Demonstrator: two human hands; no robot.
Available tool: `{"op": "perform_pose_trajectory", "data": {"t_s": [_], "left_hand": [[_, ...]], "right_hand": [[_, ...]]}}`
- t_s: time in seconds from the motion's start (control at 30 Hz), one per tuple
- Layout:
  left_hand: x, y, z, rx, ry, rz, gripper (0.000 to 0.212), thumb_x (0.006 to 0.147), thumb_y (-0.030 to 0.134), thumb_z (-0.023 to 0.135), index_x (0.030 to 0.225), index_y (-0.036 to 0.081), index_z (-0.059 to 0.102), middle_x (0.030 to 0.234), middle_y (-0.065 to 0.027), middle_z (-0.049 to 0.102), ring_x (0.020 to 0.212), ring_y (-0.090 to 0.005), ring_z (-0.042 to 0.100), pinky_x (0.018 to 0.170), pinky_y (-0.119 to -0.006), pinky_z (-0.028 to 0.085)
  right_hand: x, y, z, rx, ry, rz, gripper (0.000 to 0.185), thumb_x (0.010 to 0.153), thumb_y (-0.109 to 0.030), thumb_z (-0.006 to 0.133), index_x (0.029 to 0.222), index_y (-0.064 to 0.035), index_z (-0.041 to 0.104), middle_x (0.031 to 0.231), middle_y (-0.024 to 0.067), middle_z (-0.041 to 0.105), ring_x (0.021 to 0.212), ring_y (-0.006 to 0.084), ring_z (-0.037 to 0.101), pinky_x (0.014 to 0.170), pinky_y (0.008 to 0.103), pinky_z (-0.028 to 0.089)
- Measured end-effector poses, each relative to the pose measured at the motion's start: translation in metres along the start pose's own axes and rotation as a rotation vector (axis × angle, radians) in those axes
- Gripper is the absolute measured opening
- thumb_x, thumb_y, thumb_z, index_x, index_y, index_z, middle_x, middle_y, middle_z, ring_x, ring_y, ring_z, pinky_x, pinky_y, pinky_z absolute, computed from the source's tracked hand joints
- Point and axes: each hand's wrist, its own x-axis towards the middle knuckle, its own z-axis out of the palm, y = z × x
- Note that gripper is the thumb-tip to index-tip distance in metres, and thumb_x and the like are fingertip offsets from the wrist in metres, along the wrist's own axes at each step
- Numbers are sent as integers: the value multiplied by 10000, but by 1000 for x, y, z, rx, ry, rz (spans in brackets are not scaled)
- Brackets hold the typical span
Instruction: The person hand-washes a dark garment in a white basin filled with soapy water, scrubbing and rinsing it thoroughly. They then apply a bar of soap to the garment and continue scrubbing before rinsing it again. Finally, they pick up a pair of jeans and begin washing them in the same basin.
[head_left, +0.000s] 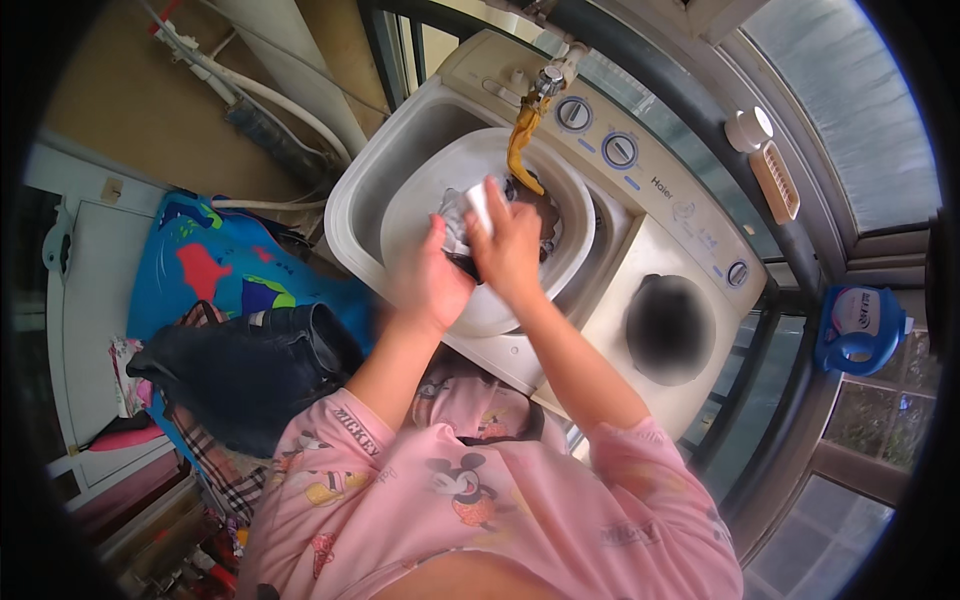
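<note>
In my right hand (511, 244) is a white bar (478, 206) that looks like soap, pinched between thumb and fingers. My left hand (433, 281) is cupped under a grey-and-black wet cloth (453, 231), its thumb raised along the cloth's edge. The bar rests against or just over the cloth; contact cannot be told. Both hands are above a white plastic basin (412, 202), which sits in the open tub (358, 191) of a Haier twin-tub washing machine. Dark fabric (546, 210) lies in the basin, partly hidden by my right hand.
A metal tap (550, 79) with a yellow cloth sleeve (525, 139) hangs over the basin. A blurred dark round shape (671, 330) shows on the spinner side. Dark jeans (247, 375) are piled at left. A blue detergent jug (861, 330) and a pink plastic basket (775, 182) stand at right.
</note>
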Motion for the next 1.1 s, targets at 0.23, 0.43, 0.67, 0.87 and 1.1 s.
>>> {"op": "perform_pose_trajectory", "data": {"t_s": [0.23,0.43,0.67,0.87,1.1], "left_hand": [[-8,-4,2,56,-8,-20,488,937,403,348,1270,49,393,1257,-64,459,1171,-211,425,1023,-354,300],[-1,6,0,164,-64,25,476,945,376,339,1257,26,421,1249,-89,484,1167,-231,444,1020,-359,303],[19,18,-16,277,42,95,533,884,538,367,1105,77,518,1059,-60,558,984,-198,538,864,-319,424],[2,17,23,314,144,135,433,855,554,443,788,131,508,877,-13,584,882,-191,564,802,-346,436],[5,20,25,190,11,124,365,903,422,420,852,70,504,852,-57,551,823,-199,556,777,-338,432]], "right_hand": [[9,-9,0,-120,76,-36,505,758,-298,631,1214,-107,524,912,220,497,832,342,463,766,404,403],[17,29,-6,253,-96,341,515,804,-313,591,1244,-65,489,921,229,555,864,331,500,788,406,408],[-18,-37,-11,93,29,-146,491,787,-341,609,1214,-112,531,894,179,510,853,321,451,779,387,396],[-13,42,4,335,-183,388,475,825,-345,545,1215,-75,522,944,254,584,897,331,549,835,388,412],[-15,-32,-22,252,-13,-36,509,811,-297,590,1264,-94,478,963,151,521,922,290,461,843,354,373]]}}
